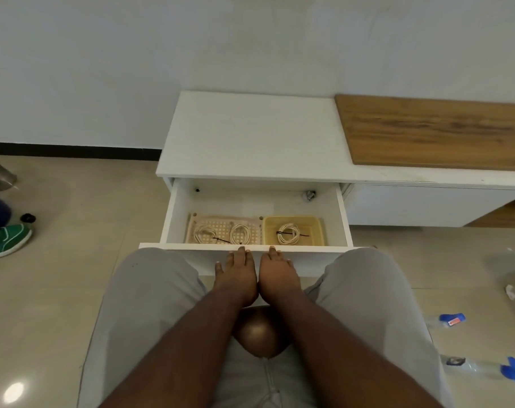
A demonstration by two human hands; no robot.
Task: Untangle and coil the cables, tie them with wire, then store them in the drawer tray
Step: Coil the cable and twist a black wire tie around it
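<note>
Drawer [256, 201] pulled open under white cabinet top [250, 134]. Left hand [237, 272] & right hand [278, 270] lie side by side on drawer front panel [318, 260], fingers straight, fingertips at its top edge, gripping nothing. Inside, near the front: perforated beige tray [224, 220] w/ two coiled white cables [204, 233] [240, 233], black wire tie showing betw. them; just right of it, yellow tray [293, 222] w/ third coiled cable [288, 233], tied w/ black wire. Person's grey-trousered legs flank the hands. Green shoe [7, 240] on floor far left.
</note>
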